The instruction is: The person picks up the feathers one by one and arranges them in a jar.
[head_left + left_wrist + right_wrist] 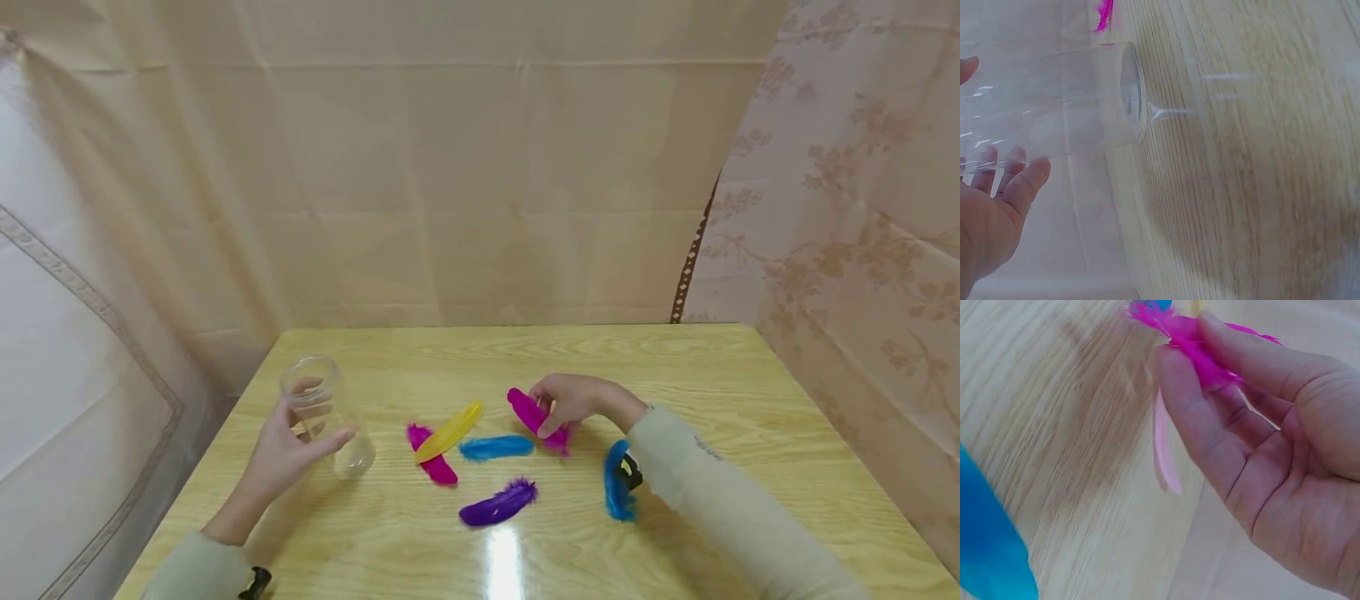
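Tan cloth [465, 167]: I see it hanging behind everything, with a flowered cloth [885, 208] to its right
Counter [390, 550]: pale grained wood, glossy enough to throw a bright reflection low in my head view
Right sleeve [727, 492]: pale, reaching in over the right part of the counter
Clear jar [343, 417]: at the left of the counter, slanted in my head view, its round mouth up; I cannot tell whether the base touches the wood
Left hand [288, 450]: wrapped round the jar, thumb on one side and fingers on the other
Right hand [573, 404]: grasping the held magenta feather [531, 412], pinched between thumb and fingertips, right of the middle of the counter
Purple feather [498, 504]: lying lowest of the central group in my head view
Yellow feather [450, 432]: lying across the second magenta feather [442, 472], between jar and right hand
Straight blue feather [497, 447]: lying just right of that crossed pair
Curved blue feather [616, 483]: just beside the black wrist strap [632, 472]
Pale pink feather [1162, 444]: I catch it only in the right wrist view, partly behind the index finger
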{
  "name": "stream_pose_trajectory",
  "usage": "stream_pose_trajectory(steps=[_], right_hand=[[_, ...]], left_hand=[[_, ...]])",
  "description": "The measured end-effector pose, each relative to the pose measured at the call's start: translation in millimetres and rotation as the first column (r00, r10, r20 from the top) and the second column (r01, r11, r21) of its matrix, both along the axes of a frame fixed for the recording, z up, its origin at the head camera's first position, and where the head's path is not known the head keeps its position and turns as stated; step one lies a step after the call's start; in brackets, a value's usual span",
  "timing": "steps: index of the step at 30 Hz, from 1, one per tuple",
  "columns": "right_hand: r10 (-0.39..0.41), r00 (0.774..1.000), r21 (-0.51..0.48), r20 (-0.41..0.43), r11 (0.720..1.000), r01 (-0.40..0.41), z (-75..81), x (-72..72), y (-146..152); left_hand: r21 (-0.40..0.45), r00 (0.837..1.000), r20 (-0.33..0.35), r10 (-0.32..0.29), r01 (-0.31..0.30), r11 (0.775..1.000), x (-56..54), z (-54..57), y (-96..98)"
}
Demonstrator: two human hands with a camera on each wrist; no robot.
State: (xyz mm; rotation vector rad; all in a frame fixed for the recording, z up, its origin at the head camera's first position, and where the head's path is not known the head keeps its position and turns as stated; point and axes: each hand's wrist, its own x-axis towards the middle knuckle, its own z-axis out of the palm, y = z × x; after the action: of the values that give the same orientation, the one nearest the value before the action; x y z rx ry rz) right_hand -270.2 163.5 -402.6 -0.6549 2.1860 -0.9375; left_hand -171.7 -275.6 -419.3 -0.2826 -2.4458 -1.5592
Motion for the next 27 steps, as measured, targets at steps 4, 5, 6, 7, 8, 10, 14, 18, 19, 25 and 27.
stream_pose_trajectory(steps=[4,5,6,7,8,10,14,18,19,25,27], right_hand=[[0.014,1.000,-0.086,-0.002,0.996,-0.014,2.3,1.1,-8],[0.014,1.000,-0.112,0.000,0.994,-0.013,3.0,1.7,-11],[0.009,1.000,-0.136,0.010,0.991,-0.008,3.8,2.2,-12],[0.008,1.000,-0.160,0.022,0.987,-0.004,4.9,2.8,-14],[0.006,1.000,-0.180,0.028,0.984,0.000,6.0,3.4,-16],[-0.004,0.999,-0.217,0.043,0.976,0.013,8.3,4.4,-20],[-0.017,0.999,-0.274,0.052,0.961,0.030,14.0,6.7,-30],[-0.037,0.998,-0.316,0.044,0.948,0.049,18.5,8.4,-39],[-0.042,0.998,-0.325,0.043,0.944,0.053,19.5,8.7,-41],[-0.078,0.997,-0.355,-0.019,0.933,0.067,24.8,7.0,-52],[-0.099,0.994,-0.358,-0.043,0.930,0.077,26.7,6.7,-56]], left_hand=[[0.002,1.000,0.008,0.010,-0.010,1.000,2.1,1.9,-0.5],[0.002,1.000,0.009,0.012,-0.012,1.000,2.7,2.3,-0.4],[0.003,1.000,0.011,0.013,-0.013,1.000,3.1,2.8,-0.1],[0.003,1.000,0.010,0.012,-0.012,1.000,3.4,3.0,0.4],[0.005,1.000,0.008,0.010,-0.010,1.000,3.6,3.2,0.8],[0.013,1.000,0.007,0.005,-0.005,1.000,3.8,3.2,1.7],[0.024,1.000,-0.002,-0.001,0.001,1.000,4.0,1.1,1.8],[0.014,1.000,-0.014,-0.006,0.006,1.000,3.5,-0.4,1.2],[0.015,1.000,-0.013,-0.007,0.007,1.000,3.5,-0.4,1.1],[0.002,1.000,-0.009,-0.007,0.007,1.000,5.1,0.6,0.8],[-0.008,1.000,-0.012,-0.009,0.009,1.000,5.1,0.9,0.8]])
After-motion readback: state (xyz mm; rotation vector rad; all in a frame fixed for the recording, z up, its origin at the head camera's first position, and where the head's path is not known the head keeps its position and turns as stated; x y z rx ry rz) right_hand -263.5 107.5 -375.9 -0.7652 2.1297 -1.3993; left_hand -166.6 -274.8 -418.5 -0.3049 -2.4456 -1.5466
